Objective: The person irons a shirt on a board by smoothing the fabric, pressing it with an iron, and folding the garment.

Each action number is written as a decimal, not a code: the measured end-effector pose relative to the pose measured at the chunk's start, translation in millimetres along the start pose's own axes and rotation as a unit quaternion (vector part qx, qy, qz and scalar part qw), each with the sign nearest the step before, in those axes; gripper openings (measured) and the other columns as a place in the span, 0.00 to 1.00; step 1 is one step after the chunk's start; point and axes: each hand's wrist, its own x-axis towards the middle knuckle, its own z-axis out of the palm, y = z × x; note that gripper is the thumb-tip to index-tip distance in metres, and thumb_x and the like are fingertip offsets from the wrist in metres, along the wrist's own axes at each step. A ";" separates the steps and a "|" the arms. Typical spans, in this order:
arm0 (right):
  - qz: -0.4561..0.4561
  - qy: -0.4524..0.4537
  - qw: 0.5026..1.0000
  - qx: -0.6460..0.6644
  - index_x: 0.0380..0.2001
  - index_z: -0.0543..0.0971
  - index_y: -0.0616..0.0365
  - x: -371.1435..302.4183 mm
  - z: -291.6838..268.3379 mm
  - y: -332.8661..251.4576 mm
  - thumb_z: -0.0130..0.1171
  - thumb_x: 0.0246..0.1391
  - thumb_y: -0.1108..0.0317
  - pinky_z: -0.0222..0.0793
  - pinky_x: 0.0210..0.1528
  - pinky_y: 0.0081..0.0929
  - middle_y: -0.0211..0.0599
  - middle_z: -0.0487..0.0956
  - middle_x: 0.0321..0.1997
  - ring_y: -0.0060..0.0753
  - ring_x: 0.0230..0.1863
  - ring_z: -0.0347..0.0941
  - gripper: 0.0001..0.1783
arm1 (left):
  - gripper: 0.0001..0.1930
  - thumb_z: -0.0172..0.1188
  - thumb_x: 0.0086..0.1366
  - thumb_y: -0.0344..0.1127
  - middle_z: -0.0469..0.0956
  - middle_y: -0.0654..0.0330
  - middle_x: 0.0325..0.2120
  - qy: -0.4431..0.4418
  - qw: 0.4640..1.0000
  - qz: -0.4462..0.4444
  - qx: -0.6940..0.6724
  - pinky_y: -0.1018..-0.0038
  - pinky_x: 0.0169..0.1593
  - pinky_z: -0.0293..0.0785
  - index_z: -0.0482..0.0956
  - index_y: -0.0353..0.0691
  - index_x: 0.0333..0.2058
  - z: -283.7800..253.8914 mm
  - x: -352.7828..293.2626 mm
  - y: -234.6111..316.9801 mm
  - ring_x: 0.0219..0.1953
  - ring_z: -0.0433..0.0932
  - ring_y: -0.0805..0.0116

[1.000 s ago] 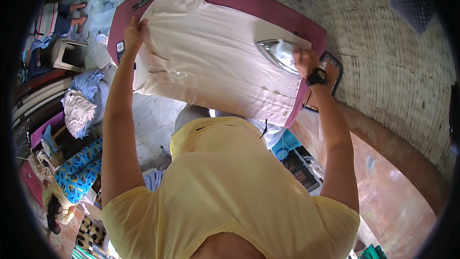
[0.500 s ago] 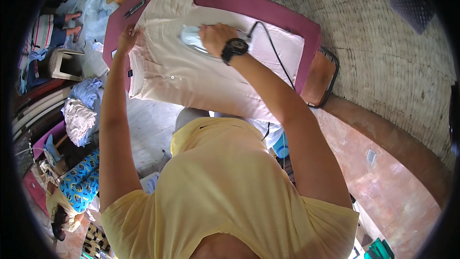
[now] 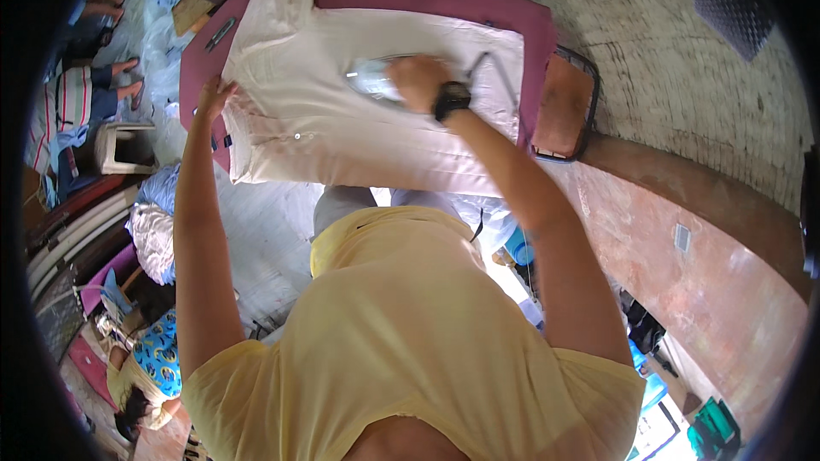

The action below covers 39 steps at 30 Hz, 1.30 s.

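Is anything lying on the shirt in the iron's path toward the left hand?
Nothing visible does. The right hand holds the iron mid-shirt; between it and the left hand, which presses the shirt's edge, there is only flat cloth with small buttons. The cord trails behind, to the right.

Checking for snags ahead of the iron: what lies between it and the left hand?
In the head view, only pale shirt cloth with small buttons lies between the iron and the left hand.

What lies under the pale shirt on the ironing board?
The magenta board cover shows around the pale shirt. Beneath the cloth it is hidden. The iron rests on top.
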 end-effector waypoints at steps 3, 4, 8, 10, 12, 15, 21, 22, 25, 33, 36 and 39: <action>0.143 0.037 0.982 0.114 0.27 0.82 0.57 39.4 7.7 -61.9 0.48 0.57 0.60 0.76 0.40 0.46 0.52 0.81 0.27 0.52 0.32 0.81 0.16 | 0.29 0.67 0.58 0.49 0.79 0.43 0.47 -0.045 0.999 -0.014 0.012 0.61 0.52 0.72 0.75 0.31 0.50 10.2 17.1 44.5 0.50 0.78 0.50; 0.163 0.034 0.981 0.099 0.25 0.82 0.56 45.4 3.0 -74.6 0.45 0.59 0.58 0.76 0.39 0.48 0.52 0.81 0.25 0.53 0.30 0.80 0.20 | 0.30 0.66 0.59 0.48 0.78 0.44 0.49 -0.070 0.997 -0.018 -0.011 0.62 0.53 0.71 0.74 0.31 0.52 6.1 18.6 41.5 0.52 0.77 0.52; 0.103 -0.012 0.993 0.050 0.27 0.81 0.58 8.4 0.1 -49.2 0.44 0.61 0.59 0.76 0.36 0.49 0.51 0.81 0.27 0.52 0.32 0.81 0.20 | 0.30 0.65 0.61 0.45 0.77 0.47 0.51 -0.089 0.995 -0.015 -0.040 0.64 0.56 0.70 0.71 0.31 0.56 3.5 13.9 17.3 0.53 0.76 0.56; 0.121 -0.051 0.991 -0.037 0.27 0.80 0.58 -38.7 -2.8 -11.4 0.45 0.60 0.61 0.75 0.34 0.51 0.48 0.82 0.30 0.51 0.32 0.80 0.17 | 0.30 0.65 0.60 0.45 0.78 0.46 0.50 -0.077 0.996 -0.010 -0.046 0.64 0.55 0.70 0.72 0.32 0.56 7.7 13.5 19.0 0.52 0.77 0.53; 0.138 -0.067 0.983 -0.105 0.28 0.79 0.55 -97.1 -20.1 26.6 0.51 0.52 0.67 0.74 0.32 0.48 0.43 0.81 0.27 0.48 0.31 0.80 0.08 | 0.30 0.67 0.58 0.46 0.78 0.45 0.49 -0.089 0.994 -0.019 -0.067 0.62 0.53 0.71 0.74 0.34 0.54 8.3 17.0 23.5 0.52 0.77 0.48; 0.106 -0.040 0.979 -0.167 0.27 0.81 0.50 -175.7 -17.1 99.7 0.48 0.52 0.62 0.75 0.36 0.49 0.39 0.81 0.26 0.47 0.31 0.80 0.12 | 0.29 0.67 0.57 0.46 0.80 0.44 0.47 -0.022 0.998 0.029 -0.058 0.61 0.51 0.72 0.75 0.33 0.53 14.0 14.5 13.1 0.50 0.78 0.47; 0.284 -0.064 0.952 -0.091 0.30 0.82 0.51 -154.0 -25.0 70.7 0.40 0.58 0.50 0.74 0.41 0.54 0.48 0.82 0.32 0.56 0.37 0.79 0.24 | 0.28 0.68 0.57 0.47 0.80 0.43 0.45 -0.028 0.999 -0.015 -0.026 0.61 0.50 0.73 0.76 0.32 0.49 10.7 13.2 19.5 0.48 0.79 0.46; 0.296 -0.079 0.948 -0.088 0.30 0.83 0.50 -149.0 -20.6 74.8 0.40 0.57 0.49 0.74 0.41 0.53 0.47 0.82 0.32 0.55 0.37 0.79 0.24 | 0.28 0.68 0.57 0.47 0.80 0.43 0.44 -0.048 0.998 -0.028 -0.036 0.61 0.50 0.73 0.76 0.32 0.49 9.3 10.4 14.6 0.48 0.79 0.46; 0.291 -0.054 0.950 -0.096 0.29 0.83 0.50 -161.3 -28.4 80.3 0.39 0.57 0.48 0.75 0.40 0.52 0.47 0.82 0.32 0.54 0.36 0.79 0.25 | 0.27 0.68 0.57 0.46 0.80 0.43 0.44 -0.067 0.996 -0.040 -0.048 0.61 0.49 0.74 0.76 0.33 0.50 0.5 12.3 19.0 0.48 0.79 0.47; 0.279 -0.002 0.957 -0.077 0.26 0.83 0.52 -164.1 -33.3 82.7 0.40 0.58 0.50 0.75 0.40 0.52 0.48 0.82 0.29 0.56 0.34 0.79 0.25 | 0.26 0.67 0.58 0.44 0.81 0.45 0.42 -0.069 0.996 -0.058 -0.025 0.62 0.49 0.74 0.75 0.35 0.51 -7.1 6.6 54.3 0.46 0.81 0.50; 0.311 -0.002 0.948 -0.066 0.25 0.82 0.53 -176.8 -29.7 98.0 0.39 0.58 0.49 0.74 0.41 0.52 0.51 0.81 0.28 0.58 0.34 0.79 0.26 | 0.26 0.67 0.58 0.45 0.82 0.47 0.41 -0.016 0.999 0.006 -0.043 0.62 0.49 0.74 0.76 0.35 0.51 -0.2 1.1 40.1 0.45 0.82 0.52; 0.300 -0.003 0.953 -0.047 0.23 0.82 0.54 -166.7 -31.0 87.4 0.39 0.58 0.49 0.74 0.39 0.52 0.51 0.80 0.25 0.58 0.32 0.78 0.27 | 0.26 0.66 0.58 0.46 0.83 0.48 0.40 -0.049 0.992 0.027 -0.113 0.62 0.48 0.75 0.76 0.35 0.51 -0.6 -0.3 39.8 0.44 0.82 0.53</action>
